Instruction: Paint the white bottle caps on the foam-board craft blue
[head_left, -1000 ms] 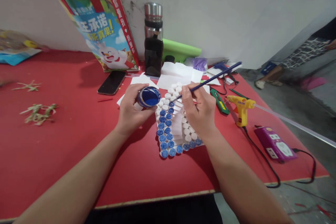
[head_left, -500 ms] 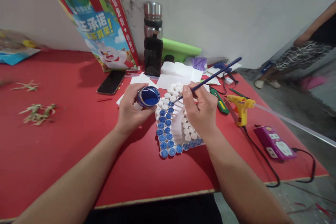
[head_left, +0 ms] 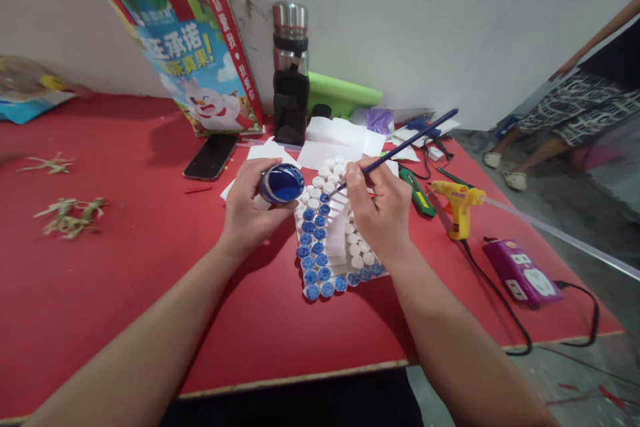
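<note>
My left hand [head_left: 250,210] is closed round a small jar of blue paint [head_left: 283,184], its open mouth tilted toward me. In my right hand [head_left: 381,207] is a paintbrush [head_left: 410,141] with a dark blue handle, pinched between thumb and fingers. Its tip meets a blue disc near the top of the left column. Below lies a panel covered in small round discs. Blue discs [head_left: 311,277] run along its left and front edges, and white discs [head_left: 357,248] fill the top and right. A white paper strip [head_left: 337,240] lies between them. My right hand hides part of the panel.
On the red table [head_left: 150,320] stand a colourful bag [head_left: 200,73] and a steel bottle [head_left: 291,73], near a phone [head_left: 210,157]. To the right lie a green cutter [head_left: 417,192], a yellow glue gun [head_left: 457,203] and a purple power strip [head_left: 523,273]. Another person [head_left: 585,100] is beyond.
Both hands stay nearly where they were, with the brush tip still at the same blue disc. The person at the right has shifted stance, and both feet are now farther apart.
</note>
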### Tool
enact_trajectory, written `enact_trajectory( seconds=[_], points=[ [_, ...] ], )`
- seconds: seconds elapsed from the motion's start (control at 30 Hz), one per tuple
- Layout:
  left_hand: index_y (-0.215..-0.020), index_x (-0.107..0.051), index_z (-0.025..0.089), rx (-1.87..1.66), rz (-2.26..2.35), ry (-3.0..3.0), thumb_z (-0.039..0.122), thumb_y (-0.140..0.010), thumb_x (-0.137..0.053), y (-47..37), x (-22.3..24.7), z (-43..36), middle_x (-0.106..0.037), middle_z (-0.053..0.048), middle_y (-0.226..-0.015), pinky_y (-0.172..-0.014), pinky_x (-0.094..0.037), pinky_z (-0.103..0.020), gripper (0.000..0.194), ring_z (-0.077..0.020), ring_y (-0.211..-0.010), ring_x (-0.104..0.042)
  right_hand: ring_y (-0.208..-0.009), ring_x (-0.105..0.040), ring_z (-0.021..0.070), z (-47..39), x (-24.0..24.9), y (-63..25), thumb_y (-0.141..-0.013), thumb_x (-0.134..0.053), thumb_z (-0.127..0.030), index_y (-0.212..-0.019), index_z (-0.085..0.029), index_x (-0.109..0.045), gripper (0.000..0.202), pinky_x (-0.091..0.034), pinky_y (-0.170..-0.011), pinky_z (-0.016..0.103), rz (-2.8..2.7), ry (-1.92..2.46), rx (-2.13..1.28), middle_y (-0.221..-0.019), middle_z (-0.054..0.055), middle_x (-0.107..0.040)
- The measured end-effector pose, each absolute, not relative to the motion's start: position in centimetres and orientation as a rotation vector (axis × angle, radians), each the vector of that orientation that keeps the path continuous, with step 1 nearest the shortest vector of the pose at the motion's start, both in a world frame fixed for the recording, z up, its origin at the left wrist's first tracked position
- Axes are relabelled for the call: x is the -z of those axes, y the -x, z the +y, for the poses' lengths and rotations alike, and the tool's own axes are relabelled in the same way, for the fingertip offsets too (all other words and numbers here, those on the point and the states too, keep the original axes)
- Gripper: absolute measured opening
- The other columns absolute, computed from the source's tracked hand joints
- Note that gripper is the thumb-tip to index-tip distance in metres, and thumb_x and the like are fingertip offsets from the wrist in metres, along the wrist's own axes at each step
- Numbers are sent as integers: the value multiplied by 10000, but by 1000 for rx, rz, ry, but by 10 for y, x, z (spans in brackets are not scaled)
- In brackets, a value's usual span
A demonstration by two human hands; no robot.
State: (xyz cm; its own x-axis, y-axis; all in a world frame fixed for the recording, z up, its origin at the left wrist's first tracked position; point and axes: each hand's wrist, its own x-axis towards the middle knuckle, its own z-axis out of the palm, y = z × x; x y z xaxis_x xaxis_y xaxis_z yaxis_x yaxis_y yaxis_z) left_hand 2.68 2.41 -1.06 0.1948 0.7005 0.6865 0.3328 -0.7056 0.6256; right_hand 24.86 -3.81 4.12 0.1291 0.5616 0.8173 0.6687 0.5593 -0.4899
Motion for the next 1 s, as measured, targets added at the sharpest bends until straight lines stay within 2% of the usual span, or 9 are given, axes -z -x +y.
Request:
enact_trajectory(
  seconds=[0.17, 0.47, 1.0],
  points=[
    [-1339, -692, 282, -1524, 956, -2144, 277, -807, -946, -27, 10, 24, -725, -98, -1363, -1178, -566, -575, 590, -342, -1293, -707, -523, -473, 85, -36, -41, -251, -1113, -584, -280, -869, -237, -599, 248, -404, -553, 255, -1549, 1075, 150, -621, -76, -546],
    [-1333, -693, 286, -1510, 989, -2134, 315, -794, -948, -27, 10, 25, -724, -81, -1376, -1184, -570, -561, 596, -340, -1290, -706, -587, -543, 100, -39, -40, -248, -1127, -568, -324, -880, -234, -625, 269, -439, -594, 263, -1575, 1104, 116, -684, -47, -611],
    [-1334, -695, 293, -1516, 978, -2129, 283, -799, -952, -27, 11, 25, -720, -80, -1375, -1177, -570, -557, 593, -334, -1292, -705, -609, -537, 102, -41, -43, -248, -1128, -568, -300, -887, -223, -646, 264, -457, -619, 268, -1595, 1082, 99, -722, -34, -618]
  ],
)
